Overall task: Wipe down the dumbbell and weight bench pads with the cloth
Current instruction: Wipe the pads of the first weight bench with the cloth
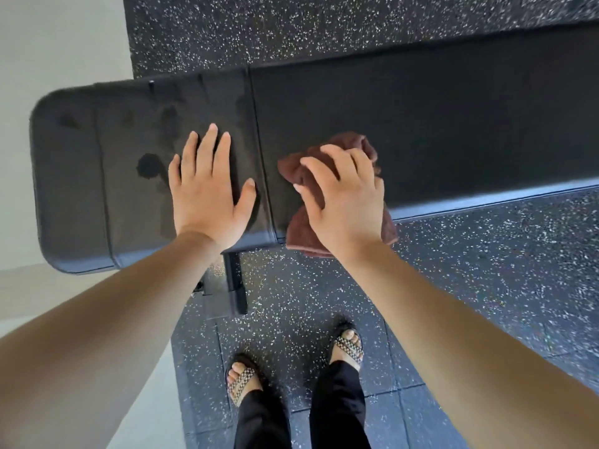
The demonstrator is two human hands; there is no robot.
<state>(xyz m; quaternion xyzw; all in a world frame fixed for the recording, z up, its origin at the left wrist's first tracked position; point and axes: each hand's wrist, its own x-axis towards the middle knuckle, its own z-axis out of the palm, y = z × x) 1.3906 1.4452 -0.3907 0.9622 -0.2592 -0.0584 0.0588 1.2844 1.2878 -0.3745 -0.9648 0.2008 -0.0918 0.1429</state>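
A black weight bench runs across the view in two pads: a short seat pad [97,176] on the left with wet patches, and a long back pad [453,131] on the right. My left hand [207,189] lies flat on the seat pad with fingers straight, near the gap between the pads. My right hand [343,202] grips a bunched brown cloth [353,147] on the near left end of the long pad, part of the cloth hanging over the front edge. No dumbbell is in view.
Black speckled rubber floor tiles [486,270] surround the bench. A black bench leg [235,283] stands below the gap between the pads. My feet in sandals [348,346] are just in front of it. A pale floor [58,43] lies to the left.
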